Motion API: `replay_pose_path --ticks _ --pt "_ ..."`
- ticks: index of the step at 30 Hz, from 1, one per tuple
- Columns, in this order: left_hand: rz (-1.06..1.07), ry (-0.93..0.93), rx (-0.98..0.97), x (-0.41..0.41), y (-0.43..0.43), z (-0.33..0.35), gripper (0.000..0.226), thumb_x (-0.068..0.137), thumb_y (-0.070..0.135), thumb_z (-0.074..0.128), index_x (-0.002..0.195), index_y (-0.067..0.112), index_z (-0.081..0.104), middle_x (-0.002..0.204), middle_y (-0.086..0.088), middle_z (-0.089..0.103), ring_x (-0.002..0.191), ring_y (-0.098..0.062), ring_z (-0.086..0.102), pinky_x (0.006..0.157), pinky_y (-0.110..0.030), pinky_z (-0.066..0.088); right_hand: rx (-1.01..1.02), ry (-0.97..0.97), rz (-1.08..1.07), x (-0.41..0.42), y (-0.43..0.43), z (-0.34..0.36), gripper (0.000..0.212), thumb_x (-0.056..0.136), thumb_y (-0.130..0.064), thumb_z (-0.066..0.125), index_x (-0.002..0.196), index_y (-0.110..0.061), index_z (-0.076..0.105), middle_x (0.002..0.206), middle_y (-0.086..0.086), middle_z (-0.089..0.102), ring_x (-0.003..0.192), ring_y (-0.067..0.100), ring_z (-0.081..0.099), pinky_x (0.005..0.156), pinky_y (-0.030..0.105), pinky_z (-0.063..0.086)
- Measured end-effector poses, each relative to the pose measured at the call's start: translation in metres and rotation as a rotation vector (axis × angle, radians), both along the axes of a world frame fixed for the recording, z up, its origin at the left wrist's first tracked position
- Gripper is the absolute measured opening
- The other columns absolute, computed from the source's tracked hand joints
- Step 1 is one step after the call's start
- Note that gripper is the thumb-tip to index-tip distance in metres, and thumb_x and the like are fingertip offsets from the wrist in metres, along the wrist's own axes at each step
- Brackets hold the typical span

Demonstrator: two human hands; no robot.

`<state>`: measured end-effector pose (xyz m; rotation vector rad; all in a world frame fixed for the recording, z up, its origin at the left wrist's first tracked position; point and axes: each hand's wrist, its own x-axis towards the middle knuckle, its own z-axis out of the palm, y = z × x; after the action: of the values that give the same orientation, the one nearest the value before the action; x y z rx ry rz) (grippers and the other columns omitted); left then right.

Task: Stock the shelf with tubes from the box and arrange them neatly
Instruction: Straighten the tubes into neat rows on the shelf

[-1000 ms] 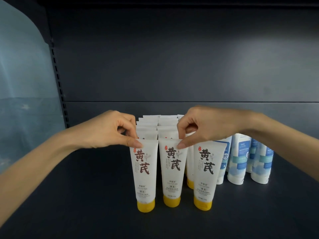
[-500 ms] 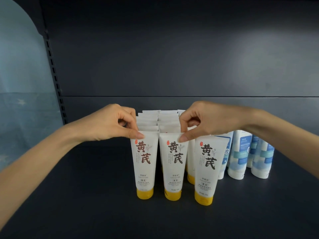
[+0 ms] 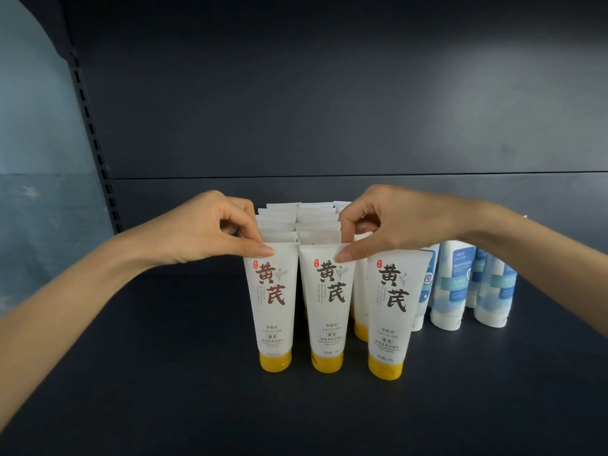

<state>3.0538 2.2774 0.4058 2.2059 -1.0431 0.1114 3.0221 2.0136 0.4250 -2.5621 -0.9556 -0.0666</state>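
Three white tubes with yellow caps stand cap-down in a front row on the dark shelf [image 3: 164, 390]. My left hand [image 3: 210, 232] pinches the top edge of the left front tube [image 3: 271, 311] between thumb and fingers. My right hand [image 3: 385, 222] pinches the top of the middle front tube [image 3: 327, 307]. The right front tube [image 3: 390, 317] stands free, slightly forward of the other two. Behind them, several more white tubes [image 3: 297, 222] stand in rows, mostly hidden. No box is in view.
Several blue-and-white tubes [image 3: 450, 287] stand upright to the right of the yellow-capped ones. The shelf's dark back panel [image 3: 329, 110] rises behind. A slotted upright [image 3: 95, 143] and a pale blue wall are at the left.
Both hands and the left and middle front tubes have shifted slightly back on the shelf. The grips are unchanged.
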Motion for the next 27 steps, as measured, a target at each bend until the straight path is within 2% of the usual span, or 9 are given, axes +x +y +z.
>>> replay_pose_path --ticks 6,10,11,13,16,18,21,24,27 --pt "0.019 0.009 0.019 -0.001 0.002 0.003 0.021 0.057 0.048 0.074 0.07 0.032 0.077 0.073 0.009 0.06 0.052 -0.003 0.042 0.051 -0.015 0.034 0.031 -0.006 -0.008 -0.003 -0.006 0.004 0.031 0.069 -0.057 0.069 0.085 -0.031 0.071 0.067 0.01 0.051 0.052 0.006 0.035 0.053 0.02 0.032" --pt "0.01 -0.019 0.027 -0.002 -0.007 0.004 0.023 0.058 0.053 0.071 0.073 0.037 0.076 0.075 0.011 0.06 0.051 -0.006 0.039 0.051 -0.019 0.033 0.004 0.041 -0.032 -0.007 -0.019 0.011 0.043 0.063 -0.069 0.067 0.098 -0.044 0.068 0.095 0.015 0.06 0.072 0.019 0.052 0.073 0.036 0.046" --pt "0.006 -0.025 0.031 -0.003 -0.011 0.004 0.024 0.058 0.055 0.071 0.074 0.038 0.076 0.076 0.012 0.059 0.051 -0.006 0.038 0.052 -0.02 0.033 -0.029 0.068 -0.031 -0.008 -0.023 0.012 0.044 0.064 -0.07 0.067 0.101 -0.046 0.066 0.101 0.011 0.062 0.084 0.021 0.055 0.079 0.032 0.046" --pt "0.004 -0.041 0.05 -0.003 -0.019 0.005 0.027 0.057 0.058 0.069 0.076 0.04 0.075 0.077 0.014 0.059 0.051 -0.007 0.037 0.052 -0.02 0.032 -0.096 0.121 -0.035 -0.011 -0.032 0.013 0.044 0.066 -0.067 0.068 0.105 -0.05 0.063 0.105 0.004 0.062 0.091 0.015 0.056 0.073 0.02 0.044" --pt "-0.013 -0.044 0.071 -0.003 -0.027 0.006 0.029 0.057 0.061 0.068 0.075 0.04 0.075 0.076 0.016 0.06 0.051 -0.005 0.039 0.049 -0.017 0.033 -0.135 0.188 -0.07 -0.018 -0.044 0.014 0.045 0.065 -0.063 0.07 0.107 -0.05 0.062 0.098 -0.012 0.061 0.088 0.002 0.057 0.072 0.015 0.045" --pt "-0.027 -0.036 0.071 -0.002 -0.029 0.006 0.025 0.058 0.06 0.069 0.072 0.039 0.075 0.075 0.016 0.06 0.051 -0.005 0.04 0.048 -0.015 0.034 -0.101 0.177 -0.078 -0.023 -0.051 0.013 0.036 0.067 -0.056 0.072 0.099 -0.041 0.066 0.082 -0.02 0.058 0.072 -0.005 0.056 0.067 0.009 0.042" --pt "-0.041 -0.039 0.068 -0.002 -0.031 0.006 0.02 0.06 0.056 0.071 0.068 0.038 0.074 0.074 0.017 0.059 0.052 -0.006 0.039 0.048 -0.015 0.033 -0.025 0.142 -0.095 -0.026 -0.056 0.008 0.023 0.068 -0.052 0.072 0.079 -0.032 0.068 0.064 -0.011 0.053 0.056 0.002 0.044 0.057 0.009 0.037" --pt "-0.048 -0.043 0.067 -0.002 -0.033 0.007 0.02 0.061 0.055 0.071 0.065 0.036 0.074 0.072 0.017 0.058 0.053 -0.006 0.039 0.049 -0.015 0.033 0.046 0.084 -0.134 -0.026 -0.057 0.004 0.03 0.065 -0.052 0.074 0.069 -0.023 0.069 0.061 0.009 0.044 0.053 0.007 0.034 0.051 0.015 0.032" --pt "-0.052 -0.041 0.071 -0.002 -0.034 0.008 0.019 0.062 0.053 0.071 0.066 0.035 0.074 0.072 0.016 0.058 0.052 -0.005 0.04 0.049 -0.014 0.034 0.107 0.053 -0.151 -0.025 -0.056 0.001 0.028 0.066 -0.046 0.076 0.066 -0.018 0.069 0.05 -0.008 0.034 0.048 0.006 0.031 0.047 0.012 0.028"
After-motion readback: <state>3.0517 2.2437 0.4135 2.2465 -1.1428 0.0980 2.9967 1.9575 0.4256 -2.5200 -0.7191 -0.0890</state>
